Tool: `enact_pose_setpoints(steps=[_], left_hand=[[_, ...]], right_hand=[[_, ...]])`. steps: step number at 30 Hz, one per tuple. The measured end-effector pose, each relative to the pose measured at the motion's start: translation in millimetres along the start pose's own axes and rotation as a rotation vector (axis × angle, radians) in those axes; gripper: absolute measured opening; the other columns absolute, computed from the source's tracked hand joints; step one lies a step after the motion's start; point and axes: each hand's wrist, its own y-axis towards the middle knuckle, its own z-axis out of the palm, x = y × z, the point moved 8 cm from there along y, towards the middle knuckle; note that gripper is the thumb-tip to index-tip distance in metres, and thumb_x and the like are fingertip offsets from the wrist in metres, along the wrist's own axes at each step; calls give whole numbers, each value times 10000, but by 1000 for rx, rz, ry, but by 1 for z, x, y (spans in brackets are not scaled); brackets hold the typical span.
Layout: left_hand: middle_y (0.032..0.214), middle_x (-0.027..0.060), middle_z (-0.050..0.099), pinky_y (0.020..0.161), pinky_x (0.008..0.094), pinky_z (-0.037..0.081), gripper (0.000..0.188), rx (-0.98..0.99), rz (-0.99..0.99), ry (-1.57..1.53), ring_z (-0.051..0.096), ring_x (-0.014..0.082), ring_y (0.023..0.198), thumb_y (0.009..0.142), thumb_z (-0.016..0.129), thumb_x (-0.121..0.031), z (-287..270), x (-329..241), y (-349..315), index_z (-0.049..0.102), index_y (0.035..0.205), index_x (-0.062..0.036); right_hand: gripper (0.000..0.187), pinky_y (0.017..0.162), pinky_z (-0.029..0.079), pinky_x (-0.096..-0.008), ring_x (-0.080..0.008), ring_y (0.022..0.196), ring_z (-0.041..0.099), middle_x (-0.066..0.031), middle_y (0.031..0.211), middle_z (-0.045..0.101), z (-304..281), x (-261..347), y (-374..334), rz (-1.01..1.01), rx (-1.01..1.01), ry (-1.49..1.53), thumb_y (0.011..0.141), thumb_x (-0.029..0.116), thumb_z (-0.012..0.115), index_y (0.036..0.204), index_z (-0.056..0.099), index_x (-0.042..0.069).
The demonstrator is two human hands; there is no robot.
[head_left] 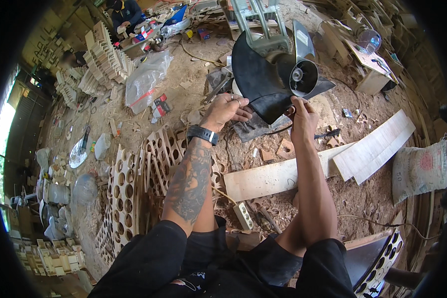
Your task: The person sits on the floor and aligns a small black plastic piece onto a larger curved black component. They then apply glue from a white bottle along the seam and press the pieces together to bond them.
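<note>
A large black fan blade (pixel 256 67) with a round hub (pixel 303 78) is in front of me, just beyond my hands. My left hand (pixel 227 108), with a ring and a dark wristwatch above it, has curled fingers pinching the blade's near left edge. My right hand (pixel 303 115) closes its thumb and fingers on the near edge, just below the hub. Whatever lies behind those fingers is hidden. Behind the blade stands a grey-green frame (pixel 263 32), partly covered by it.
Pale wooden boards (pixel 263 181) lie on the dusty floor beneath my right forearm, near a white power strip (pixel 243 216). Perforated wooden panels (pixel 125 191) lean at left. A full sack (pixel 421 169) stands at right. Another person (pixel 125 15) sits at the far left beside stacked wooden pieces (pixel 104 54).
</note>
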Motion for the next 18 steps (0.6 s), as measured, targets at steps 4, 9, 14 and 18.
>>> enact_pose_setpoints(steps=[4, 9, 14, 18], left_hand=[[843, 159, 655, 631, 304, 589, 207, 6, 17, 30, 687, 223, 721, 892, 630, -153, 2, -1, -1, 607, 902, 53], [827, 147, 659, 623, 292, 584, 222, 27, 29, 64, 684, 209, 709, 890, 651, -170, 5, 0, -1, 612, 889, 48], [838, 122, 672, 628, 265, 554, 221, 33, 30, 131, 680, 183, 736, 911, 635, -219, 4, 1, 0, 605, 869, -4], [840, 132, 669, 630, 271, 563, 229, 34, 44, 144, 681, 191, 747, 911, 634, -204, 5, 1, 0, 608, 902, 23]], right_hand=[[124, 537, 510, -274, -99, 547, 532, -25, 683, 579, -2, 1, 2, -2, -13, -14, 838, 113, 687, 823, 652, -4], [119, 531, 508, -270, -100, 545, 530, -28, 684, 583, -3, 0, 2, -8, -40, -8, 836, 105, 689, 820, 652, -7], [133, 534, 505, -272, -106, 551, 533, -30, 676, 580, -2, 0, 0, -7, -30, 30, 829, 103, 710, 853, 661, -19], [156, 546, 505, -274, -112, 557, 538, -37, 677, 584, -4, -1, -1, 5, -21, 62, 830, 107, 717, 883, 667, -31]])
